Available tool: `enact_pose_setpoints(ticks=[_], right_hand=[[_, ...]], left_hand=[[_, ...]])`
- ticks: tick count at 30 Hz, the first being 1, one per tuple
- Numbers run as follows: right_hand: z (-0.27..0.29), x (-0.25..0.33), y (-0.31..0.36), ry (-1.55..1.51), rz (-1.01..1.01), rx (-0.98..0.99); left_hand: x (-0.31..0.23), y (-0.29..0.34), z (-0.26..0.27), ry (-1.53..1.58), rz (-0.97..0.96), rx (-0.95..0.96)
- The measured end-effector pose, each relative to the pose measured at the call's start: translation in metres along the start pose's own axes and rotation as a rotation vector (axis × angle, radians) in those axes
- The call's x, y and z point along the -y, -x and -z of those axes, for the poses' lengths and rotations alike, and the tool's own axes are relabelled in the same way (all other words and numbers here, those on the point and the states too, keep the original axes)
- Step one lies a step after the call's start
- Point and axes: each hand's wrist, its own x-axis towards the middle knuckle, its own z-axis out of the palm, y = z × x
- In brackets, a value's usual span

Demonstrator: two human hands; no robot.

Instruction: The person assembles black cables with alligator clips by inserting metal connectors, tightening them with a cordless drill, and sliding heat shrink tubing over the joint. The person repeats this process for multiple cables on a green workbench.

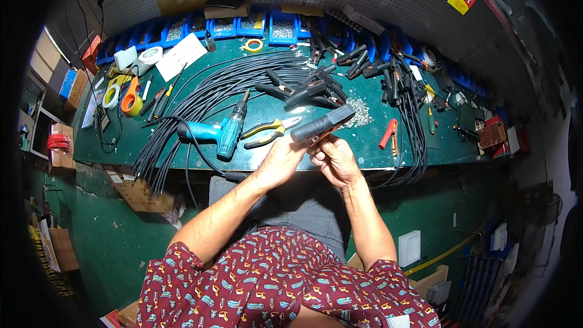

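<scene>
Over the bench's near edge, my left hand is closed around a black welding electrode holder with a ribbed grip. Its copper-coloured inner part shows on the underside. My right hand pinches close against that underside; what lies between its fingertips is too small to make out. Yellow-and-black pliers lie just left of the holder, jaws pointing right. Beside them rests a teal power drill, its bit pointing away from me. Behind the holder are more black holders and a scatter of small metal screws.
A thick bundle of black cables sweeps over the left of the green bench; another bundle hangs off its right. Red-handled pliers lie nearby. Blue parts bins line the back. Orange tape sits left, a cardboard box below.
</scene>
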Motion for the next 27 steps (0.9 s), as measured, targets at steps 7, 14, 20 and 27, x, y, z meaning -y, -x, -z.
enact_pose_setpoints(ticks=[7,14,20,27], right_hand=[[-0.007,-0.005,0.003,0.181,0.183,-0.031],[-0.001,-0.006,0.002,0.196,0.156,-0.017],[-0.004,-0.009,0.001,0.244,0.29,-0.031],[-0.008,0.001,0.006,0.171,0.141,0.032]], left_hand=[[-0.006,0.0,-0.002,0.007,0.05,-0.011],[0.002,0.002,0.0,0.008,0.037,0.009],[-0.01,0.004,-0.001,0.044,0.034,0.05],[-0.012,0.008,-0.002,0.108,-0.023,0.075]])
